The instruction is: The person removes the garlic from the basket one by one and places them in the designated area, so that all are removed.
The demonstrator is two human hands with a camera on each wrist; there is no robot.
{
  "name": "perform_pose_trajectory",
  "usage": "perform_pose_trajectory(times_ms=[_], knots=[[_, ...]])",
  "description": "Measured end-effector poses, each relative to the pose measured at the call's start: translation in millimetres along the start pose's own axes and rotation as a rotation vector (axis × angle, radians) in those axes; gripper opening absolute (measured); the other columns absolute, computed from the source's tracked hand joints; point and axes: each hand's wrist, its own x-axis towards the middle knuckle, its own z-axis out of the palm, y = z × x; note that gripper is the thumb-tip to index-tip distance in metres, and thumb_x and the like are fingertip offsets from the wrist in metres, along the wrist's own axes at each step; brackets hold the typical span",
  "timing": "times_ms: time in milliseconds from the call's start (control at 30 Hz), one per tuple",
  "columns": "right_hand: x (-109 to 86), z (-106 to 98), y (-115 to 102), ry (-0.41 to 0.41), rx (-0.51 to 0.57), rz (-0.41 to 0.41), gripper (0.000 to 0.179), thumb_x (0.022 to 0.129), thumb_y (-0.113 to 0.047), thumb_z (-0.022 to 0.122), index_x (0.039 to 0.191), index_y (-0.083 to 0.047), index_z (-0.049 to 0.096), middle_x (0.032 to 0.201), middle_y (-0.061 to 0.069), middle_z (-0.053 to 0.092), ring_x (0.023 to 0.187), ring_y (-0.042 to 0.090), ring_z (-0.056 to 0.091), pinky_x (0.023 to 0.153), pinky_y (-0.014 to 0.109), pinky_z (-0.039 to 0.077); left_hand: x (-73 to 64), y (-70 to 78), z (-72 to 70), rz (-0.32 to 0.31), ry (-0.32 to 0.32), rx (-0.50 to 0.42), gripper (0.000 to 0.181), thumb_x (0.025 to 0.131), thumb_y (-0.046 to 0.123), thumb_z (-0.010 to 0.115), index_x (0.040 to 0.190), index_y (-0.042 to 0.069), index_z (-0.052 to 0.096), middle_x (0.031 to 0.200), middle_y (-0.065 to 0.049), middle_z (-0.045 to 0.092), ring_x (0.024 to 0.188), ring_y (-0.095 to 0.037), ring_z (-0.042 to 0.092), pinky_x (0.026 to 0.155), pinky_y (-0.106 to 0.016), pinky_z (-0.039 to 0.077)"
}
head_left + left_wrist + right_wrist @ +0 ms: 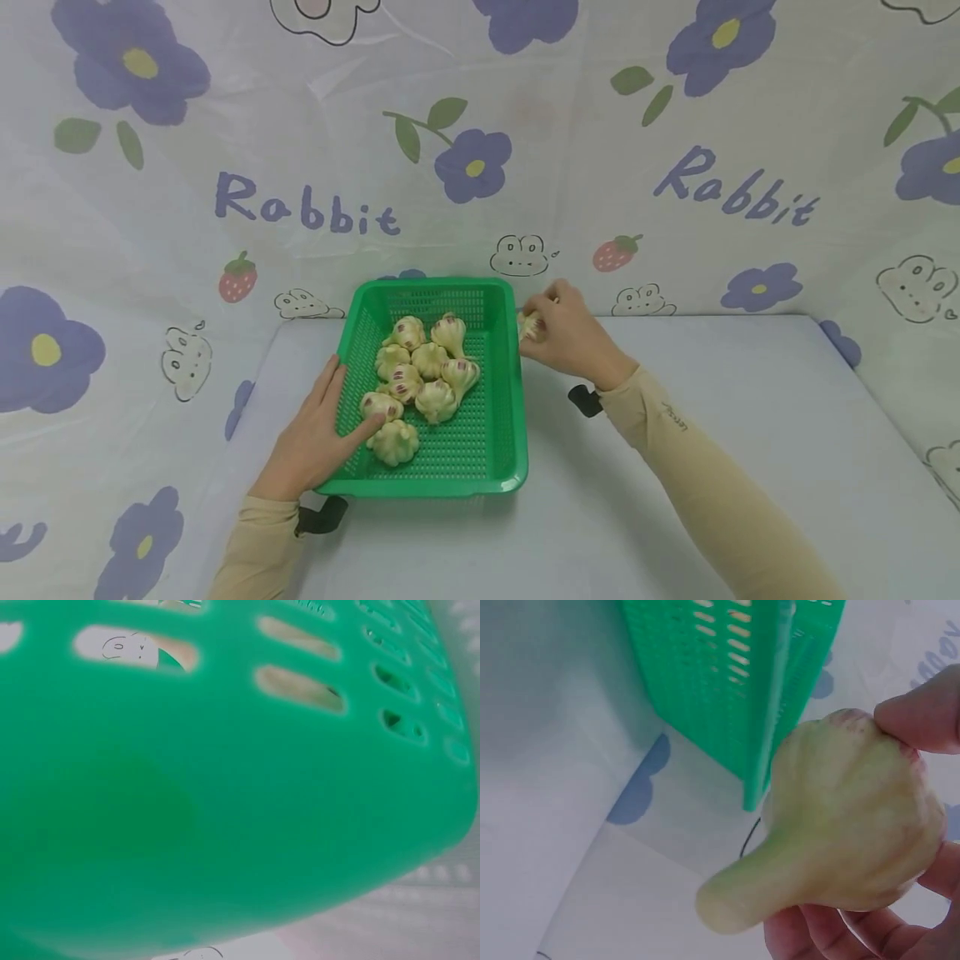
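A garlic bulb with a thick pale stem (847, 817) is gripped between the thumb and fingers of my right hand (572, 333). In the head view this bulb (531, 326) is partly covered by the hand, just outside the right rim of a green plastic basket (519, 417). Several other garlic bulbs (430, 360) lie inside the basket, mostly toward its left and middle. My left hand (311, 437) holds the basket's left side, thumb over the rim near a bulb, fingers along the outside. The left wrist view is filled by the basket's slotted wall (225, 787), hiding that hand.
A white table (720, 450) extends around the basket, widest to the right. Behind it hangs a cloth backdrop (555, 167) printed with flowers, rabbits and strawberries. A dark strap end (585, 401) shows below the right wrist, another (322, 516) at the left wrist.
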Motion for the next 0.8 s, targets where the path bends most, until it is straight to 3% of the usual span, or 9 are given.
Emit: perform_pose_trajectory(times_ms=[467, 800], knots=[[8.5, 24.6, 33.3, -0.008, -0.037, 0.127, 0.04, 0.08, -0.018, 0.072, 0.116, 0.0, 0.068, 0.114, 0.018, 0.045, 0.108, 0.032, 0.042, 0.074, 0.042, 0.054, 0.5, -1.4, 0.7, -0.002, 0.0, -0.001, 0.105, 0.097, 0.069, 0.054, 0.168, 0.008, 0.007, 0.177, -0.006, -0.002, 0.16, -0.042, 0.017, 0.115, -0.069, 0.036], [14.1, 57.5, 55.9, -0.023, -0.085, 0.144, 0.041, 0.083, -0.022, 0.075, 0.116, 0.001, 0.065, 0.112, 0.017, 0.044, 0.108, 0.033, 0.041, 0.077, 0.045, 0.056, 0.8, -1.1, -0.4, -0.006, 0.004, -0.006, 0.106, 0.097, 0.07, 0.055, 0.169, 0.008, 0.008, 0.177, -0.008, 0.001, 0.16, -0.041, 0.018, 0.114, -0.069, 0.037]])
